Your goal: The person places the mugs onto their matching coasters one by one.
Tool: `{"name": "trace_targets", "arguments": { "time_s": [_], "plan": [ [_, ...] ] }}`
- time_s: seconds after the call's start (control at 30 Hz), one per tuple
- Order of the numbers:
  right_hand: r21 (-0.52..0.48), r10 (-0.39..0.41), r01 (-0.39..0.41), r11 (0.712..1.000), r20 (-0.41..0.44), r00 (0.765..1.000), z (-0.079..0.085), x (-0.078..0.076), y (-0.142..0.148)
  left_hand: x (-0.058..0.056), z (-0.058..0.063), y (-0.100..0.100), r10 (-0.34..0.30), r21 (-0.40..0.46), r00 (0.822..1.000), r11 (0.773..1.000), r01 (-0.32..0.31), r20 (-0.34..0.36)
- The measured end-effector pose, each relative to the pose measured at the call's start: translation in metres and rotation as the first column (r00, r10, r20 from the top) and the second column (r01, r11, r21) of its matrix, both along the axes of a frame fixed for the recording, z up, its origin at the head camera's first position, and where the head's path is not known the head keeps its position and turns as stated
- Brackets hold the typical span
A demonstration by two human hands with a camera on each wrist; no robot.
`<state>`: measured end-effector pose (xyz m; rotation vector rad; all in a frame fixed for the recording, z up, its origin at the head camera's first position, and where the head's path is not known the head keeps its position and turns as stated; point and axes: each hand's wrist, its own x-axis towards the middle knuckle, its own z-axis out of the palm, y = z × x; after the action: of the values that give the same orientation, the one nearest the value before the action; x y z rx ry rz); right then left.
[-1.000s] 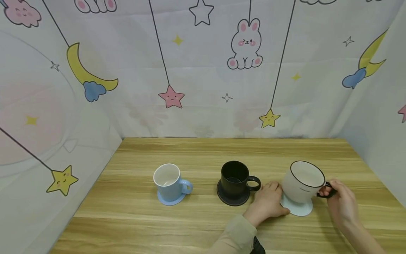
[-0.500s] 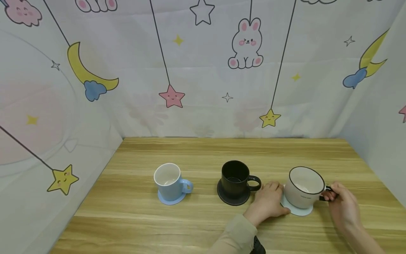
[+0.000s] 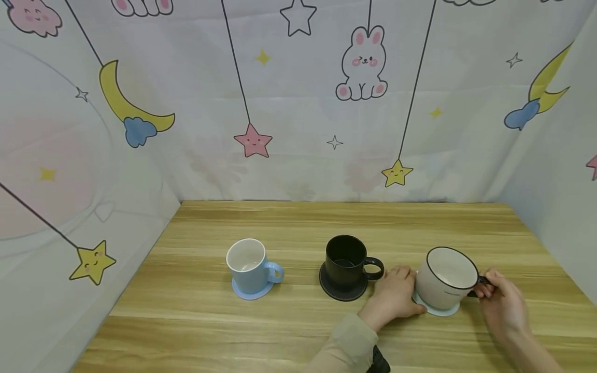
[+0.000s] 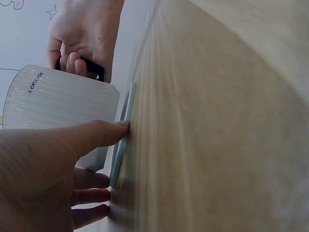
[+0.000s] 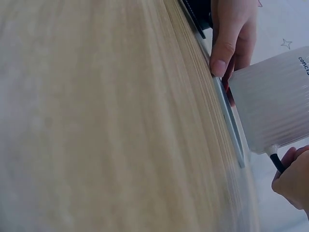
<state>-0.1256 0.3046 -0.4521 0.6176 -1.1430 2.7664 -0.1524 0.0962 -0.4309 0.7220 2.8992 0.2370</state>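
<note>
A white mug (image 3: pixel 438 285) with a black rim and "concise" printed on it hangs slightly tilted close over a pale blue coaster (image 3: pixel 440 312). My right hand (image 3: pixel 506 305) grips its black handle. In the right wrist view, a narrow gap shows between the mug's base (image 5: pixel 244 118) and the coaster (image 5: pixel 234 130). On the coaster's left side, my left hand (image 3: pixel 394 295) holds the edge, thumb at the front and fingers farther back. The left wrist view shows the thumb (image 4: pixel 104 133) against the coaster and the fingertips at its far edge, partly behind the mug.
A black mug (image 3: pixel 346 264) stands on a black coaster (image 3: pixel 342 295), its handle close to my left hand. Farther left, a light blue mug (image 3: pixel 252 274) sits on a blue coaster (image 3: pixel 252 296). A patterned curtain (image 3: pixel 298 114) borders the wooden table (image 3: pixel 233 342).
My right hand first lowered the white mug with its tilt changing, then shifted it slightly left over the coaster. The left hand stays at the coaster's edge.
</note>
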Motion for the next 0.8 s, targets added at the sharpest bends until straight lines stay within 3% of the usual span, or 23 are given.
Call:
{"name": "trace_targets", "arguments": {
  "time_s": [0.8],
  "plan": [
    [0.083, -0.065, 0.058, 0.995, 0.085, 0.994, -0.0022, 0.0006, -0.0011, -0.001, -0.0023, 0.0003, -0.006, -0.003, 1.0, 1.0, 0.006, -0.001]
  ]
}}
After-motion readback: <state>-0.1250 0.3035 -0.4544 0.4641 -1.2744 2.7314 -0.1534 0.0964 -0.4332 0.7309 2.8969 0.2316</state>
